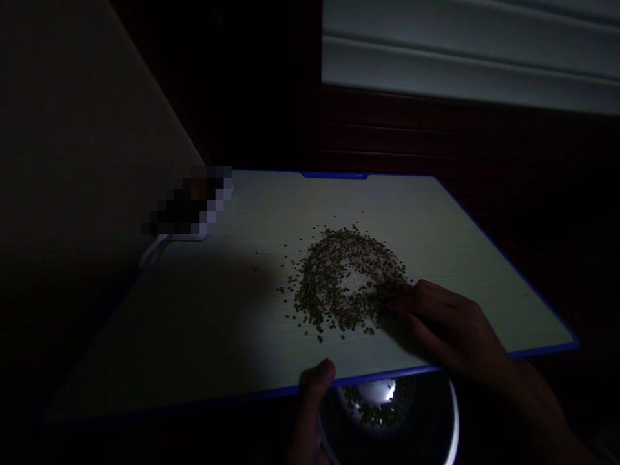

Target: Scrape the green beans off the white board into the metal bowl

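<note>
Small dark green beans [314, 294] lie in a loose ring on a pale folding table [203, 329], with a thin patch in the middle and stray ones around. My right hand [450, 323] reaches in from the right, its fingers drawn together at the near right side of the beans. Shadow hides the fingertips and anything between them. Below the table's front edge is a shiny metal bowl [454, 423] with more beans inside. My left hand [312, 410] grips the bowl's left side, its thumb up against the table edge; the other fingers are mostly hidden.
A blurred-out object [194, 203] with a pale edge and a white cable [154, 250] is at the table's far left corner, beside a wall [97, 129]. Blue trim [504, 252] borders the table. Dark wood panels and pale slats [460, 58] stand behind. The light is dim.
</note>
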`<state>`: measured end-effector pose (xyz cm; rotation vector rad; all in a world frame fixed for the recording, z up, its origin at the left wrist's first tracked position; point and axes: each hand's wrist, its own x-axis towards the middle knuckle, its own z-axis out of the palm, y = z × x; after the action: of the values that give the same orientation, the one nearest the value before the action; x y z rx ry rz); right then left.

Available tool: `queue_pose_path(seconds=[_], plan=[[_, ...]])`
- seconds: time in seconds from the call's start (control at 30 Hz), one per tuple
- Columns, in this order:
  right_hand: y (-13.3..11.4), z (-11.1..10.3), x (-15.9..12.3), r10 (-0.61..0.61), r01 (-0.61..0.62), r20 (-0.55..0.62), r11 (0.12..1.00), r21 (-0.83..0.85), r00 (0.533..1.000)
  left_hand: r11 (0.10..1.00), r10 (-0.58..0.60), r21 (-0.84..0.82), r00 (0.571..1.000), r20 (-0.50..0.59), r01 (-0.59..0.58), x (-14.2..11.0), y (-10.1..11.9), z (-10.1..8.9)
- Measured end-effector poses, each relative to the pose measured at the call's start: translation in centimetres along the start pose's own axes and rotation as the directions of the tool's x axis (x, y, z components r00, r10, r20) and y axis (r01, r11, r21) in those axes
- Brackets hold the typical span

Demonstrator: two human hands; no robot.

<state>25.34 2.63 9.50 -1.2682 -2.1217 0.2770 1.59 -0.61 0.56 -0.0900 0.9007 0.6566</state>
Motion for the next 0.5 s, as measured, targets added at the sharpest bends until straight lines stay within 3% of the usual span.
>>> queue_pose_path(seconds=[0.1, 0.23, 0.5], plan=[[-0.1, 0.0, 0.1, -0.004, 0.004, 0.015, 1.0, 0.0, 1.0, 1.0, -0.001, 0.007, 0.992, -0.124, 0.002, -0.3, 0.3, 0.9], [-0.2, -0.1, 0.2, -0.022, 0.022, 0.024, 1.0, -0.002, 0.999, 0.998, 0.045, 0.044, 0.98, -0.195, -0.037, -0.2, 0.4, 1.4], [-0.2, -0.1, 0.2, -0.05, 0.048, 0.054, 0.998, 0.03, 0.997, 0.999, 0.032, 0.023, 0.988, -0.149, -0.028, -0.3, 0.2, 1.4]])
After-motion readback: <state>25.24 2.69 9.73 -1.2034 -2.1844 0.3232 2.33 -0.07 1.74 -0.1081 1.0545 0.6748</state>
